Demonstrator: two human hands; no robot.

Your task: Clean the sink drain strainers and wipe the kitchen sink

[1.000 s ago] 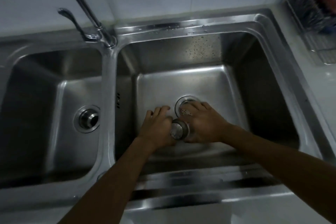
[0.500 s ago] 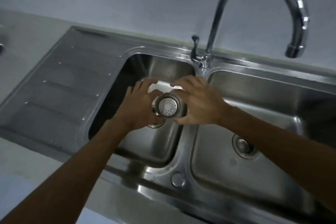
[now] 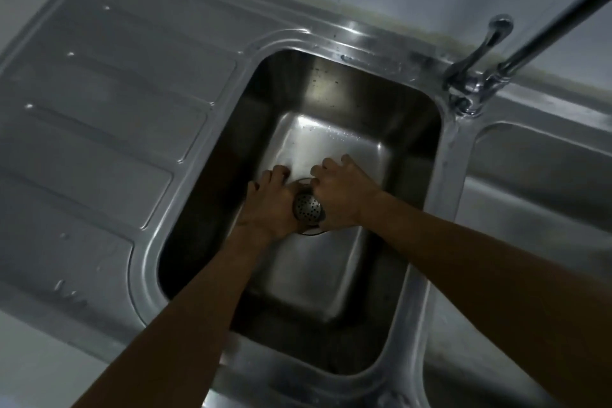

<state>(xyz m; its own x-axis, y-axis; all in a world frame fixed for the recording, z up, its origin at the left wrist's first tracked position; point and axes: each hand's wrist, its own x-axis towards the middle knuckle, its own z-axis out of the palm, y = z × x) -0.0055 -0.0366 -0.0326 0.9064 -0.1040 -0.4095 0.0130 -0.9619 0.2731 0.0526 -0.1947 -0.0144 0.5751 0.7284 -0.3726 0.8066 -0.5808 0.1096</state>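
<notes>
A round perforated metal drain strainer [image 3: 308, 208] is held between both my hands, low inside the left sink basin [image 3: 334, 139]. My left hand [image 3: 270, 200] grips its left side and my right hand [image 3: 341, 195] grips its right side. The strainer's holed bottom faces the camera. Under it the rim of the drain opening [image 3: 313, 232] shows a little; the rest is hidden by my hands.
A ribbed steel drainboard [image 3: 99, 116] lies left of the basin. The faucet base and lever [image 3: 473, 86] stand at the upper right on the divider. Part of the right basin [image 3: 536, 209] shows at the right edge. A pale wall runs behind.
Both hands carried the strainer from the right basin over the divider and down into the left basin. The camera view swung left and down with them.
</notes>
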